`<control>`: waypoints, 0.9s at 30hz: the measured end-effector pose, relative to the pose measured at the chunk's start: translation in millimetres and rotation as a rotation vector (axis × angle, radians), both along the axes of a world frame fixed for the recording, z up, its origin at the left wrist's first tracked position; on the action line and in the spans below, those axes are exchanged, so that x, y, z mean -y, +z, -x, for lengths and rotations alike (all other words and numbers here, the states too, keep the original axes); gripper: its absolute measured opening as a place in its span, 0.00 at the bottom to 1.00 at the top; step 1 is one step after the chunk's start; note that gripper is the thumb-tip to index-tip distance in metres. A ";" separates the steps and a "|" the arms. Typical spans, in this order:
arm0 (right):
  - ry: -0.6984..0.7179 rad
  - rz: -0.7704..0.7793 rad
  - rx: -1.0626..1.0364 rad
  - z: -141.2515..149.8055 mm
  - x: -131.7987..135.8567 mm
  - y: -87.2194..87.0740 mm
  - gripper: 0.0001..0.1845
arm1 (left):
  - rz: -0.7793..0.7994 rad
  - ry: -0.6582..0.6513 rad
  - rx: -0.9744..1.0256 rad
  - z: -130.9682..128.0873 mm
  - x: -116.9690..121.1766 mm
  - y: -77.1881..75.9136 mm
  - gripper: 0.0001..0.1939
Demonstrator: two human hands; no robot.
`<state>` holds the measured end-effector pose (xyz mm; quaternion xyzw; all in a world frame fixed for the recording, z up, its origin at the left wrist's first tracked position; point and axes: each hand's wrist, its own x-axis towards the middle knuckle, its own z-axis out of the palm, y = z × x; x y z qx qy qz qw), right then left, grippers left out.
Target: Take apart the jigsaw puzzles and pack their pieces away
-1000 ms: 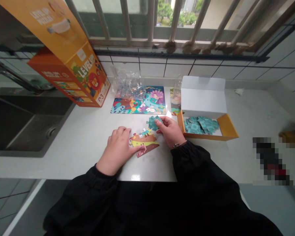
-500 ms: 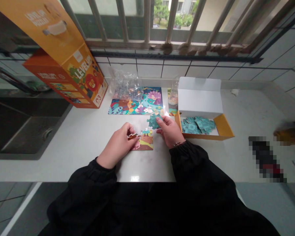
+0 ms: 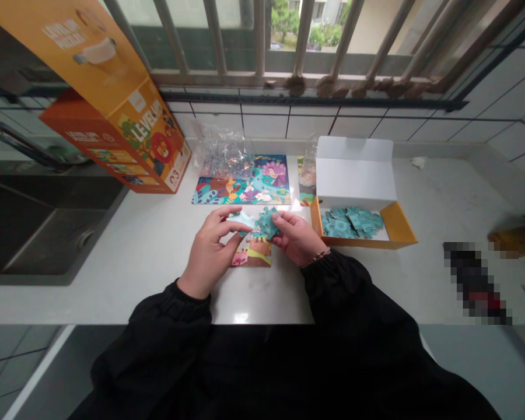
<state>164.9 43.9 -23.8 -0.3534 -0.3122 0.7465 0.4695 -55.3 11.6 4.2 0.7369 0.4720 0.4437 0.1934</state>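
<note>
While the head view shows me the left hand (image 3: 207,251) gripping a pale, glossy puzzle piece (image 3: 242,220) and the right hand (image 3: 297,239) pinching teal pieces (image 3: 266,223), the joined pieces (image 3: 260,252) lie on the counter (image 3: 254,297) close by. I judge that crowded fingertips could knock one loose, a dipping finger could shift the joined pieces, and a slack right thumb could spill the teal ones.

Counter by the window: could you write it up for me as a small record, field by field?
Left hand: holds a pale puzzle piece
Right hand: holds teal-backed pieces
Near the hands: picture-side-up pieces
Open box: lid raised, teal pile inside
Behind the hands: colourful picture sheet, partly covered by clear plastic
Far left: sink, with a tall orange box beside it
</note>
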 end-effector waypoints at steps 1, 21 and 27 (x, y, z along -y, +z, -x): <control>0.015 0.009 -0.008 0.1 0.5 -0.1 0.29 | -0.026 -0.019 -0.019 -0.9 -1.0 -1.0 0.09; -0.156 0.010 0.128 3.0 -2.9 -5.2 0.34 | 0.137 0.099 -0.114 -13.4 -5.4 -23.6 0.17; -0.212 0.017 0.114 0.0 -5.0 -3.5 0.35 | 0.183 -0.025 -0.570 -17.0 -0.7 -29.3 0.46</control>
